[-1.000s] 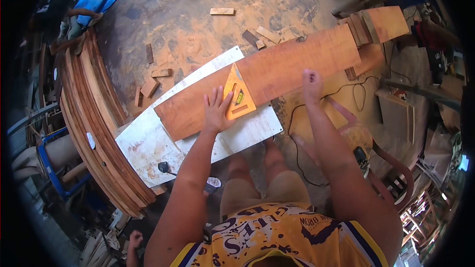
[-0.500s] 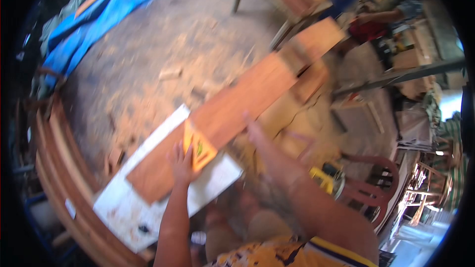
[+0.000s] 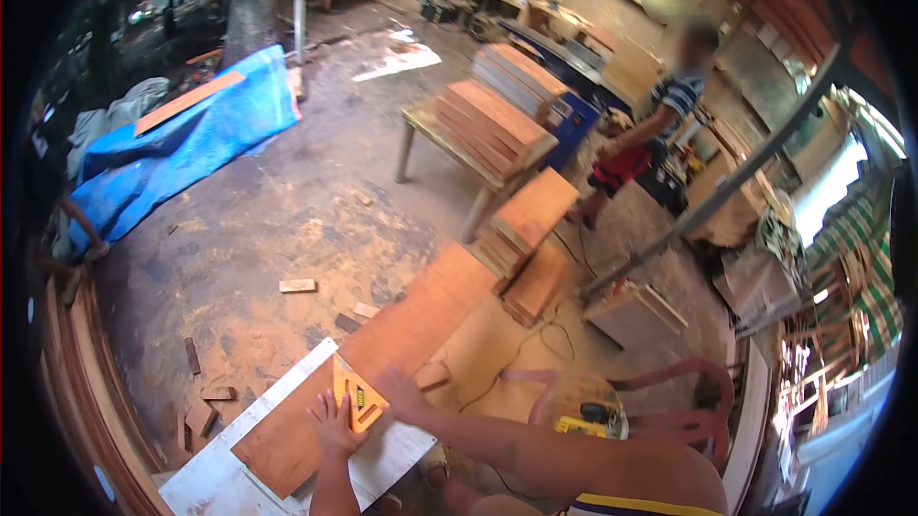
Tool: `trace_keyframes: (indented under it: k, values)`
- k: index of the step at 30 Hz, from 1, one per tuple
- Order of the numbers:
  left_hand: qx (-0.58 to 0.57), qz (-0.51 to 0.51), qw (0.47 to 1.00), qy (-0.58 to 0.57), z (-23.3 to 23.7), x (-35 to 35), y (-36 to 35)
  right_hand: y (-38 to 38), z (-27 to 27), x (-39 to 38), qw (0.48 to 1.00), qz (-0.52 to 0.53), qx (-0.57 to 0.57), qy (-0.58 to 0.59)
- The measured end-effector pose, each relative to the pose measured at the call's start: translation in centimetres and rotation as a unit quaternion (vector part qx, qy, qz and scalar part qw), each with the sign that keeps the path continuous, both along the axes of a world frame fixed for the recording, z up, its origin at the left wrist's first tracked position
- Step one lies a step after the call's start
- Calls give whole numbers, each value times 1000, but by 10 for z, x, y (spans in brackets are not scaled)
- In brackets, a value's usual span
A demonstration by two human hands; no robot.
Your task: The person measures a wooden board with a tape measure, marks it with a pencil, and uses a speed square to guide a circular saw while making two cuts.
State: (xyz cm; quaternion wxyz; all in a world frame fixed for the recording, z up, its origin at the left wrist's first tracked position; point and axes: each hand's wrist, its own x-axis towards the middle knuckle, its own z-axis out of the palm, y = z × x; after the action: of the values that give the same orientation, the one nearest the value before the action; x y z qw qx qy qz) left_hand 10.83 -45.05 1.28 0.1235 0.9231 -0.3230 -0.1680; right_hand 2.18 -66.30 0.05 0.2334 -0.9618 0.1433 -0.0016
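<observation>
My left hand (image 3: 335, 428) lies flat with spread fingers on a reddish-brown wooden board (image 3: 432, 310), its thumb side against a yellow speed square (image 3: 358, 395). The square rests across the board, its slanted side toward my right forearm. Just right of the square, my right hand (image 3: 402, 395) is low over the board; its fingers are blurred, and I cannot tell if they hold anything. Under the board's near end is a white panel (image 3: 203, 489), dusted at its lower part.
A yellow power tool (image 3: 591, 422) sits by a reddish plastic chair (image 3: 674, 411). Wood offcuts (image 3: 296, 285) and sawdust litter the floor. Ahead, planks (image 3: 492, 124) are stacked on a low table. A person (image 3: 660, 119) stands at right, near a metal post (image 3: 717, 200). A blue tarp (image 3: 191, 143) lies left.
The view has tipped upward, showing more of the workshop. My right hand has moved from the board's right edge to beside the speed square. My left hand stays by the square, fingers more spread.
</observation>
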Motion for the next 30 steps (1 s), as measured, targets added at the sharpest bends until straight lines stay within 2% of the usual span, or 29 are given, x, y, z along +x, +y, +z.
trace_keyframes:
  k: [1,2,4,7,9,10,11,12,14,18,20,22,23,25,28,30]
  values:
    - [-27,1,999,21,0,-1,-1,22,39,0,994,60,33,88]
    - [-51,0,998,43,3,-2,1,36,52,10,979,98,71,162]
    - [-64,-9,997,32,-2,-1,7,59,45,17,969,116,-17,216]
    - [-95,-68,992,47,-3,6,23,56,2,18,974,116,-36,191]
    - [-87,-75,991,69,4,17,40,53,-9,19,972,117,-38,201]
    - [-75,-87,989,91,3,23,50,54,3,23,970,113,-36,210]
    - [-12,-63,997,36,0,30,64,57,15,29,953,125,-52,270]
    - [-12,-58,997,39,0,40,81,60,28,34,952,131,-52,273]
    - [9,145,989,-27,7,59,112,69,39,38,945,103,-45,306]
    - [15,184,983,-16,15,75,124,70,11,39,949,76,-65,300]
    - [6,193,981,22,27,73,124,69,34,48,949,43,-48,308]
    - [2,194,981,8,20,71,131,78,50,60,969,-50,15,240]
    - [-24,199,980,1,14,72,130,79,61,71,971,-35,-58,229]
    - [-60,202,977,-20,9,74,130,78,55,88,979,-29,-56,196]
    - [-54,203,977,-15,5,75,130,84,34,93,985,5,-67,161]
    - [-52,207,977,-15,5,75,129,92,21,94,984,-25,-135,116]
